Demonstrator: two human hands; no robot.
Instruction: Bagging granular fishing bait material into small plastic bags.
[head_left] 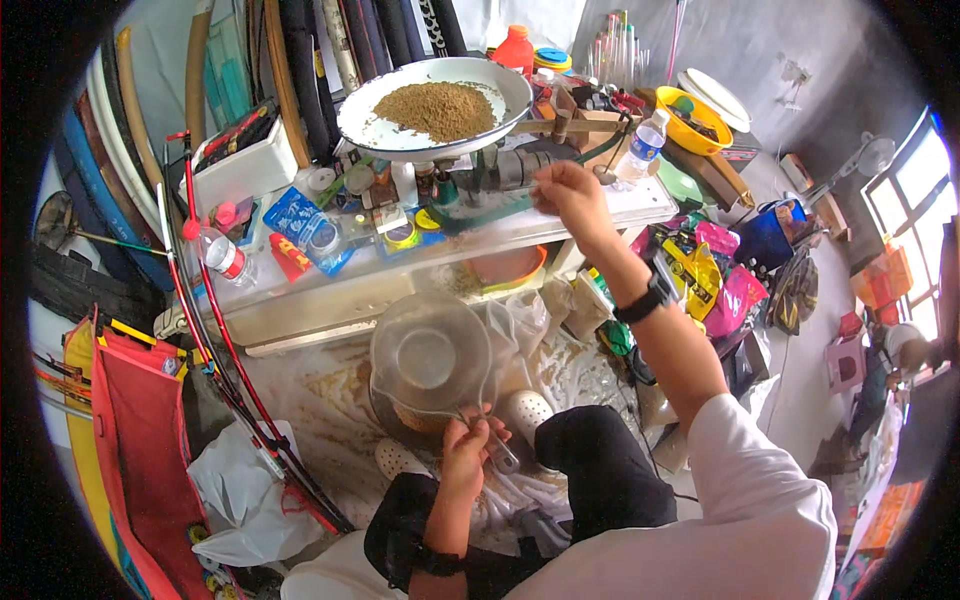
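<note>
A cluttered low desk [300,300] is being seen from above in a cramped room with grey walls, and a window [915,230] is letting in daylight at the far right. The floor [320,390] near the desk is being covered by stained plastic sheeting strewn with brown grains. A broad white pan [380,130] heaped with brown grain [437,108] is being carried on a balance at the far side of the desk.

The left hand [468,448] is being kept near the body, its grip pinched around the handle of a metal scoop [500,455], just beside an upturned clear bowl [430,355] that is resting on a pot on the floor. The right hand [568,195] is being stretched out to the far edge of the desk beneath the pan; its grip is pressed together, but what it is pinching cannot be told. The pot is being mostly hidden by the bowl, and the balance parts behind the hand are hard to make out.

A blue packet [300,225] and a red packet [288,258] are lying on the left of the desk near a clear bottle [228,262] with a red band. Yellow and pink packets [715,270] are being piled at the right, and a yellow bowl [692,120] is sitting beyond them.
</note>
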